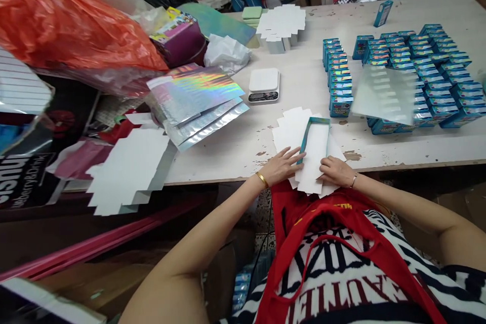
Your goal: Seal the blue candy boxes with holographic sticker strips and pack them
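A white card box blank [316, 149] with raised blue-green side walls lies at the table's front edge, on top of several flat white blanks [290, 124]. My left hand [283, 164] rests along its left side, fingers spread, with the fingertips at the blue-green wall. On the right side, my right hand [334, 171] has its fingers curled and pressed together at the lower right edge of the blank. What those fingers grip is too small to make out.
Many small blue boxes [433, 81] stand in rows at the right, a translucent sheet [385, 92] over some. A white scale [264, 85] sits behind the blanks. Silvery pouches [197, 101], more white blanks [129, 164] and an orange plastic bag [76, 25] are at the left.
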Available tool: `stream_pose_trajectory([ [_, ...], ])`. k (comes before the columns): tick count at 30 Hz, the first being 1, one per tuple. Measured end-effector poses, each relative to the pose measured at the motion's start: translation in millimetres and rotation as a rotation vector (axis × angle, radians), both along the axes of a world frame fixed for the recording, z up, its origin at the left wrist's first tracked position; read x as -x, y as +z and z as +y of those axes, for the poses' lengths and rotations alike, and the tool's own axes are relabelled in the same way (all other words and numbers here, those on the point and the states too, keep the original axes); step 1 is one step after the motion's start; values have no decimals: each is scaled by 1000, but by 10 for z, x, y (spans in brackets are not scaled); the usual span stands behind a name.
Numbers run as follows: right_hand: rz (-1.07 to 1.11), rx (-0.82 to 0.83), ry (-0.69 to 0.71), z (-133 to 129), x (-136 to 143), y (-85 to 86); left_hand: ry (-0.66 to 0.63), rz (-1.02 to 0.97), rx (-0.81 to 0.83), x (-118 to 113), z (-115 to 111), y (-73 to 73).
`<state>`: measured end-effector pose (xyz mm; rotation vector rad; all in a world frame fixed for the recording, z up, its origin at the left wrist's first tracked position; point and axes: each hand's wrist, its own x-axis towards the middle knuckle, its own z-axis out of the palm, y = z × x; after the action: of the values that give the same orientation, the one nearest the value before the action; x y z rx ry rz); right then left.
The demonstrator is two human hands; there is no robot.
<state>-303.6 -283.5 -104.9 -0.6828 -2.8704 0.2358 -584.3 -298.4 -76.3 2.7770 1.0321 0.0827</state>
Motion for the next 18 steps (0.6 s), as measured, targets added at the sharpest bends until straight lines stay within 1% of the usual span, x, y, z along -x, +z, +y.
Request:
stream_pose_trajectory([
  [3,73,7,-3,115,-167,6,-47,-84,-7,-220,-18,-79],
  [5,99,16,-26,159,-222,-12,-20,-147,-17,-375,-21,-127],
  [8,90,-2,-30,198,-279,-89,111,-221,-41,-594,-54,-204],
  [11,85,-27,34,204,-393,-164,277,-269,-74,-760,-115,-258],
  [13,89,-16,84,184,-499,-183,340,-317,-71,-822,-140,-254],
  [15,87,15,117,158,-599,-181,381,-401,-38,-848,-137,-219],
  [18,90,58,118,142,-688,-163,444,-513,30,-859,-90,-166],
])
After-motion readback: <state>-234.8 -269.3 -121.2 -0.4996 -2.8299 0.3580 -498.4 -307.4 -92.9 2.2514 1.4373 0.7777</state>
